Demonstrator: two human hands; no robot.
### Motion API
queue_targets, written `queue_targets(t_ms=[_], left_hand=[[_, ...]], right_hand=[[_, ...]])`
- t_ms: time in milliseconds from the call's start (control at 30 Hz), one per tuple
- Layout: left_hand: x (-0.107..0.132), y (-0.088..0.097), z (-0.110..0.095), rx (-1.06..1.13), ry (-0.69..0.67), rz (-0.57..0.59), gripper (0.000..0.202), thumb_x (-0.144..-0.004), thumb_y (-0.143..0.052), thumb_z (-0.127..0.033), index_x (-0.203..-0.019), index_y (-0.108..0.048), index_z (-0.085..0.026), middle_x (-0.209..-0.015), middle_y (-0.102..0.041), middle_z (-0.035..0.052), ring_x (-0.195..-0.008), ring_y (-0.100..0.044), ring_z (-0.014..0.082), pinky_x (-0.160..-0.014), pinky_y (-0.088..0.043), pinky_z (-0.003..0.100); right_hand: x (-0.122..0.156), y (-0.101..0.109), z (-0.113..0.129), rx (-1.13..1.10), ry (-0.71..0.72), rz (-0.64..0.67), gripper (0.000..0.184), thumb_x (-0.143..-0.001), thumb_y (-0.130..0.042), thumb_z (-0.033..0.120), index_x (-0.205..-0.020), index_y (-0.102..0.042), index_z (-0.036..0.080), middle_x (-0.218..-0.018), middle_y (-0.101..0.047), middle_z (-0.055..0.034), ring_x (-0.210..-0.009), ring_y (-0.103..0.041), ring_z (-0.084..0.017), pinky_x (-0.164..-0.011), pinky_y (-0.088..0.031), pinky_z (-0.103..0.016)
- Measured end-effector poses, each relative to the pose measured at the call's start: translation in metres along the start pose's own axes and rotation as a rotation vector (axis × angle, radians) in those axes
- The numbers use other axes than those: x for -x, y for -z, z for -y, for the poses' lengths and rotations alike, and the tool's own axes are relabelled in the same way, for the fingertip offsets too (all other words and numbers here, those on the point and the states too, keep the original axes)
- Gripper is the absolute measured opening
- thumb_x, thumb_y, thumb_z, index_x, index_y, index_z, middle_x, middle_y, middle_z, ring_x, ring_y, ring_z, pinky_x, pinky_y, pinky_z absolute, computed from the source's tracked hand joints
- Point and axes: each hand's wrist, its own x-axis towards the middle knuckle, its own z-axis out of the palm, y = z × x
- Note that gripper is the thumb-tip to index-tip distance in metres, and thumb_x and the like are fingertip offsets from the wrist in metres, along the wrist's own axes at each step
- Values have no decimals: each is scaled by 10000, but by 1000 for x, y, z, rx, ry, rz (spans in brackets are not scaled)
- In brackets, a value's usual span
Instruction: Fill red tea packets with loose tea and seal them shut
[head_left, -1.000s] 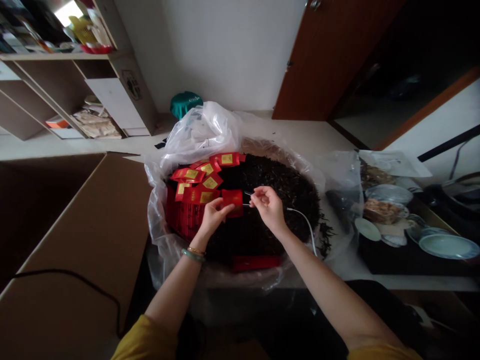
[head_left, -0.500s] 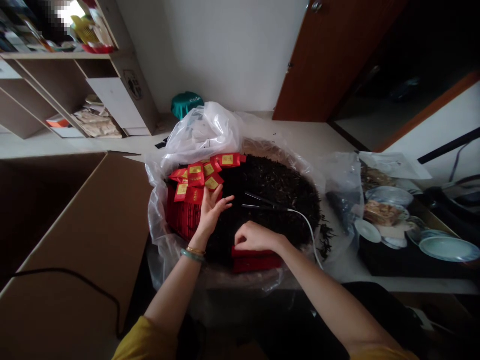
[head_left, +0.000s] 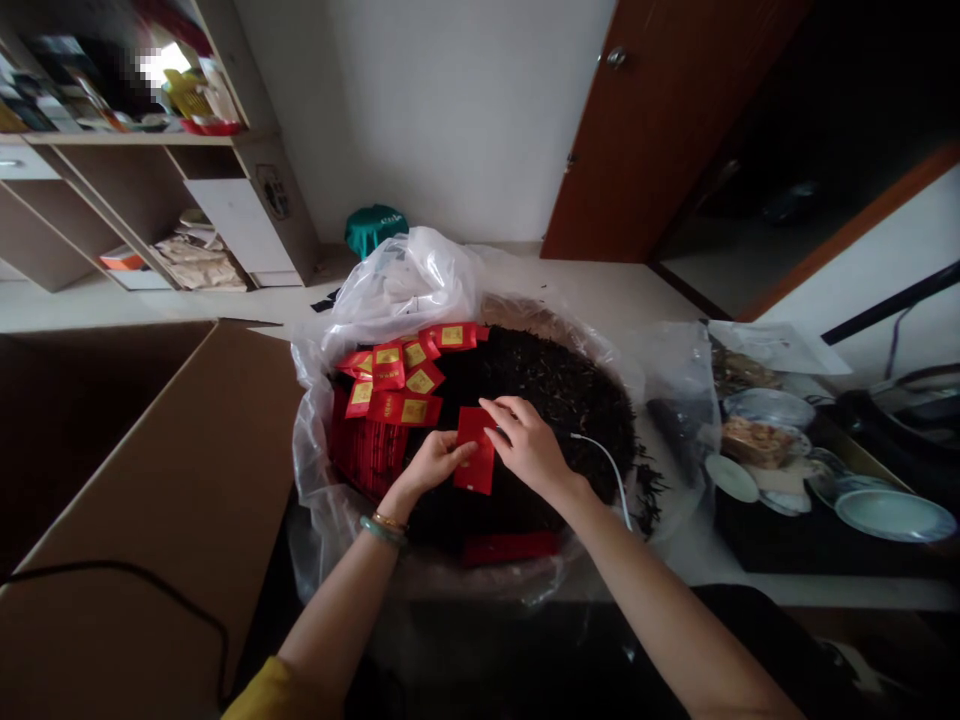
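Observation:
Over the dark dried leaves (head_left: 540, 375), my left hand (head_left: 431, 465) grips a flat red packet (head_left: 474, 470) between thumb and fingers. My right hand (head_left: 529, 445) has its fingertips on the packet's upper right edge. Behind that hand, mostly hidden, is the black tool with a white cord (head_left: 611, 458). A pile of red packets with gold labels (head_left: 388, 368) lies left of the leaves, above a row of closely stacked red packets (head_left: 367, 450). More flat red packets (head_left: 510, 548) rest at the near rim.
Clear plastic (head_left: 315, 500) lines the round container of leaves and bunches up at the back. An open cardboard box (head_left: 187, 450) stands at left. To the right are bowls (head_left: 896, 510) and a small white dish (head_left: 731, 478). A green bag (head_left: 375, 230) sits by the wall.
My right hand has risen from the near red packets. One packet is now in my left hand, which has come off the labelled pile and closed. The labelled packet there lies uncovered. The view has tilted slightly.

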Motion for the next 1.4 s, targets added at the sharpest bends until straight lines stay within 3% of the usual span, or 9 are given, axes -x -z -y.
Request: queue_targets(t_ms=[100,267,567,733,833,933,1067,1267,1400], left_hand=[[0,0,-1,-17,5,-24,531,-658,-680,-594,-809,-692,-85,-636,-647,17,-523,-505,94,-526,-424,213],[0,2,2,-64,-10,-37,509,-691,-649,-591,-713,-650,-83,-584,-597,5,-514,-482,88,-495,-390,198],[1,1,2,-168,-36,-69,480,-712,-630,-565,-694,-628,-86,-558,-552,-9,-504,-452,81,-468,-348,187],[0,1,3,-150,-60,-90,478,-720,-622,-566,-738,-638,-89,-567,-557,-10,-511,-440,80,-475,-362,186],[0,1,6,-164,-57,-68,480,-740,-602,-552,-795,-646,-78,-595,-567,-4,-522,-447,85,-489,-376,194],[0,2,8,-287,-86,-35,430,-787,-566,-494,-799,-652,-73,-586,-540,-15,-531,-429,84,-480,-344,184],[3,2,9,-533,-197,3,351,-848,-516,-392,-728,-647,-89,-562,-491,-35,-527,-370,66,-481,-287,175],[4,1,7,-798,-314,-30,283,-848,-512,-285,-630,-583,-119,-510,-477,-37,-482,-370,64,-476,-255,192],[8,1,-5,-828,-316,-80,263,-846,-519,-313,-675,-605,-133,-539,-533,-22,-489,-421,78,-495,-288,196]], right_hand=[[1,-2,1,164,111,-58,372,-898,-460,138,-1249,-578,173,-1088,-606,-143,-982,-569,-243,-839,-531,-385],[3,-7,-3,216,210,-77,387,-910,-424,100,-1263,-566,173,-1138,-599,-142,-1016,-557,-234,-890,-509,-390],[1,-9,-4,169,168,-110,402,-908,-476,178,-1306,-524,160,-1012,-622,-130,-949,-568,-241,-844,-519,-384],[0,-6,-3,184,224,-117,360,-903,-473,132,-1247,-572,162,-1119,-617,-129,-1023,-544,-238,-897,-488,-385],[-1,-2,-3,180,264,-130,286,-904,-474,128,-1152,-617,147,-1075,-630,-128,-994,-547,-227,-869,-489,-368],[0,3,-3,193,255,-121,150,-899,-515,176,-881,-662,148,-859,-616,-97,-816,-538,-200,-728,-497,-322],[8,4,-3,239,294,-61,285,-898,-523,177,-616,-566,173,-669,-536,-48,-698,-475,-178,-628,-445,-290],[12,1,3,230,313,-11,280,-909,-496,162,-637,-557,177,-647,-562,-43,-729,-493,-190,-672,-435,-300],[6,-1,6,103,169,32,218,-883,-547,180,-664,-546,186,-625,-580,-27,-678,-520,-180,-667,-438,-303]])
